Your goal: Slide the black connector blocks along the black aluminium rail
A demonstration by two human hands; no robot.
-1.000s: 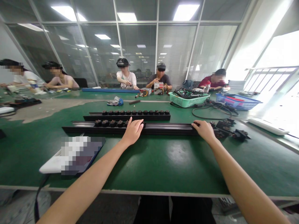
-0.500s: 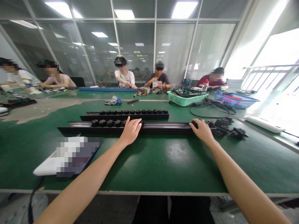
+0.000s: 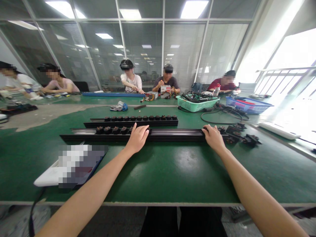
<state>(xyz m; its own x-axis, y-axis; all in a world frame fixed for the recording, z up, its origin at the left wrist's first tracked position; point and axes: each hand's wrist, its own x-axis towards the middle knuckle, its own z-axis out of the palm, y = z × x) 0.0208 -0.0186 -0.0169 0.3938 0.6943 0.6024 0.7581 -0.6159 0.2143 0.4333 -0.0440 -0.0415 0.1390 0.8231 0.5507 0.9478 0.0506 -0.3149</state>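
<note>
A long black rail (image 3: 176, 133) lies across the green table in front of me, with a row of round black socket pieces (image 3: 116, 130) with coppery contacts seated in its left half. My left hand (image 3: 137, 137) grips the rail near its middle, over the last pieces of that row; its fingertips partly hide them. At the rail's right end, my right hand (image 3: 214, 137) has its thumb and fingers closed around a small black socket piece, mostly covered by the fingers. Loose socket pieces (image 3: 250, 140) lie just right of that hand.
Behind lies a second black rail (image 3: 130, 124) with socket pieces along it. A white device (image 3: 48, 174) is at front left. Farther back stand a green basket (image 3: 197, 104) of cables and a blue basket (image 3: 249, 105). Several people sit along the far side.
My right hand has shifted slightly at the rail's right end, and the black piece in its fingers shows less. My left hand stays on the rail. The view has moved very slightly.
</note>
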